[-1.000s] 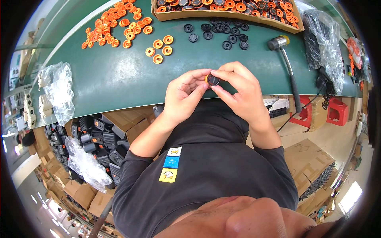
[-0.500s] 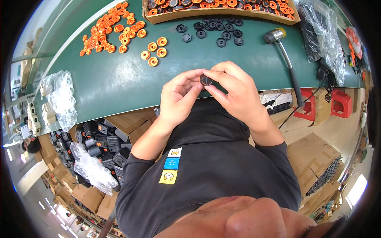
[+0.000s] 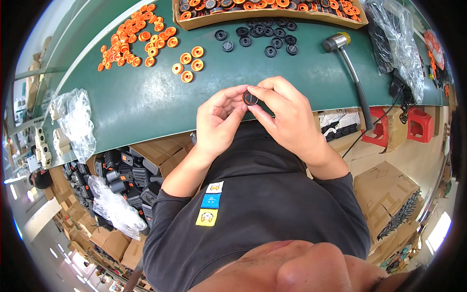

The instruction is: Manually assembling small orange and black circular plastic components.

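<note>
Between the fingertips of both hands is a small round black knob [image 3: 250, 98] with a thin orange ring showing near its rim. My left hand [image 3: 220, 118] pinches it from the left, my right hand [image 3: 288, 109] from the right. Both are closed on it just over the table's near edge. Ahead to the left lie several loose orange round pieces [image 3: 186, 58], with a larger heap of orange pieces [image 3: 125, 41] beyond them. Straight ahead are several black round caps [image 3: 270, 51], scattered singly and in a cluster.
A cardboard box [image 3: 272, 16] of orange and black knobs stands at the far side of the green table [image 3: 141, 97]. A mallet [image 3: 351, 68] lies at the right, near clear plastic bags [image 3: 396, 44]. Below the edge are red stools [image 3: 419, 125] and a box of black parts [image 3: 126, 177].
My hands and the knob stay in nearly the same place, with only a slight shift. The knob remains held by both hands.
</note>
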A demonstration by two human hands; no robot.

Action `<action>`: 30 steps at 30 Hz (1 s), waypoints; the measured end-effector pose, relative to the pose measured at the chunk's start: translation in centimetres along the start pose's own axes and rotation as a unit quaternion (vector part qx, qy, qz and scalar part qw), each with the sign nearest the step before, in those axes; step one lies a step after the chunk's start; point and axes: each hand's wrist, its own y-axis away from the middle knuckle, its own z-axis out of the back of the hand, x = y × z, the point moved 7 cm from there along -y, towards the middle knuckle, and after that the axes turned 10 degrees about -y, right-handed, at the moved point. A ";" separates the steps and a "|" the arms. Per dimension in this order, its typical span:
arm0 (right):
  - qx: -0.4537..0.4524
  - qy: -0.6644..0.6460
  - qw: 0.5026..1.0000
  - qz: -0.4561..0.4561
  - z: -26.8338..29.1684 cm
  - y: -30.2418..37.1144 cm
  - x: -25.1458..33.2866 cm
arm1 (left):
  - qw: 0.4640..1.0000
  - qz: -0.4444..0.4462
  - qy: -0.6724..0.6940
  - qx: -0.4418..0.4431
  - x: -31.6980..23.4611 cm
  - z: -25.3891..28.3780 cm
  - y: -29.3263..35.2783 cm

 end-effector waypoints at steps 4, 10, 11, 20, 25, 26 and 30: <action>0.006 -0.008 1.000 0.005 -0.2 0.0 -0.2 | 1.000 0.005 0.005 0.003 0.2 0.0 0.0; 0.015 -0.008 1.000 0.012 -0.1 -0.1 -0.1 | 1.000 0.008 0.019 0.004 0.1 0.2 -0.2; 0.017 -0.009 1.000 0.013 -0.2 -0.1 -0.1 | 1.000 0.020 0.022 -0.002 0.2 0.3 -0.4; -0.007 -0.203 0.977 -0.064 -0.1 0.7 -3.0 | 0.999 0.029 0.035 -0.022 0.7 0.6 -0.6; -0.028 -0.203 0.976 -0.071 -0.2 1.2 -3.6 | 0.998 -0.056 -0.012 -0.036 -0.8 -0.3 -0.2; -0.027 -0.202 0.976 -0.071 -0.3 1.3 -3.7 | 0.993 -0.098 -0.053 -0.043 -1.5 -0.4 -0.2; -0.051 -0.190 0.980 -0.023 -0.1 1.7 -3.5 | 0.971 -0.126 -0.199 -0.039 -2.4 -0.3 0.5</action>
